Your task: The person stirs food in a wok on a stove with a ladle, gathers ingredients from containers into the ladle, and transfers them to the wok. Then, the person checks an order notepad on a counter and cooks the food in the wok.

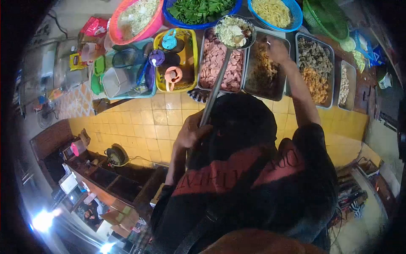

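My left hand point(192, 131) is wrapped round the long metal handle of a ladle point(217, 86). The ladle's round bowl, filled with shredded greens, a pale lump and something dark, is held over the top of a tray of pink sliced meat point(222, 67). Over the upper part of a metal tray of brown crumbly food point(264, 74) is my right hand point(277, 50), its fingers pressed together; what they hold is too small to make out.
A yellow basket point(194, 59) with lidded bottles stands left of the trays. Behind are a pink basket point(114, 25), a blue basket of greens point(201, 26) and a blue basket of noodles point(292, 28). Right are a tray of minced food point(315, 63) and a narrow tray point(347, 84).
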The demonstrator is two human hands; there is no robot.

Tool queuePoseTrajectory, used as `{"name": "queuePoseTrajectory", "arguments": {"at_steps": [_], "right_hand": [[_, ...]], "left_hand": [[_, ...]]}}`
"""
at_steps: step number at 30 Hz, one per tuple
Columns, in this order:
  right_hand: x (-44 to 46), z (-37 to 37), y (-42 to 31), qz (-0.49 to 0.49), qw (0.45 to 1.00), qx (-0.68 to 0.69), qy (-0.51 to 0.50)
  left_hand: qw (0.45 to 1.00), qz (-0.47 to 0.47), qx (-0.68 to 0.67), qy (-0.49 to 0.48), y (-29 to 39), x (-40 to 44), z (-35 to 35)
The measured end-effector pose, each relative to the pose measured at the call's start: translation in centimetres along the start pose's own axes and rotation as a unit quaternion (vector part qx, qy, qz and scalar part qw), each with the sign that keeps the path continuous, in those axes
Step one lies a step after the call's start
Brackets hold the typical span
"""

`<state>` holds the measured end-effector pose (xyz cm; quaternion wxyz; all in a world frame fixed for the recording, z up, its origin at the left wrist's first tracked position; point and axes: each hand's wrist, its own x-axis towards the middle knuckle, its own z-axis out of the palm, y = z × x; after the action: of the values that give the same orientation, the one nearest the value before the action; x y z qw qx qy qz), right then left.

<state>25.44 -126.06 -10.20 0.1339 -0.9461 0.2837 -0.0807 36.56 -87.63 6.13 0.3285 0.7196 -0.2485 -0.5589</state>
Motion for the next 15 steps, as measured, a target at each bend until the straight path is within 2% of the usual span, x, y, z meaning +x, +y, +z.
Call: {"name": "queuePoseTrajectory", "arguments": {"at_steps": [1,3,4,6,8,10,11,13,15], "right_hand": [[-0.1,-2.0,-0.6,-0.001,1.000,0.000,-0.002],[0.3,-5.9,-2.2,0.045,0.984,0.162,-0.067],[0.6,-7.1,-2.9,0.046,0.983,0.162,-0.067],[1.0,-8.7,-4.3,-0.036,0.947,0.320,-0.003],[1.4,-8.5,-3.9,-0.031,0.946,0.323,-0.022],[2.4,-6.2,-1.5,-0.007,0.992,0.126,-0.033],[2.8,-3.6,0.4,-0.010,0.997,0.026,-0.076],[1.3,0.9,1.6,-0.004,0.981,-0.173,-0.087],[-0.8,4.6,2.3,0.010,0.982,-0.175,-0.072]], "left_hand": [[1.000,0.003,0.015,-0.006,0.0,0.1,-0.2],[0.999,0.005,0.029,-0.011,0.0,0.3,-0.2],[1.000,0.013,0.009,-0.007,-0.1,0.3,-0.1],[1.000,0.021,-0.012,-0.005,-0.2,0.4,0.1],[0.998,0.001,-0.050,-0.037,-0.1,0.7,0.1],[0.998,-0.005,-0.043,-0.038,0.6,0.5,0.1],[0.999,-0.013,-0.037,-0.038,0.9,0.4,0.2],[0.999,0.014,-0.045,-0.024,0.3,0.5,0.5],[0.998,0.039,-0.053,-0.011,0.0,0.4,0.6]]}}
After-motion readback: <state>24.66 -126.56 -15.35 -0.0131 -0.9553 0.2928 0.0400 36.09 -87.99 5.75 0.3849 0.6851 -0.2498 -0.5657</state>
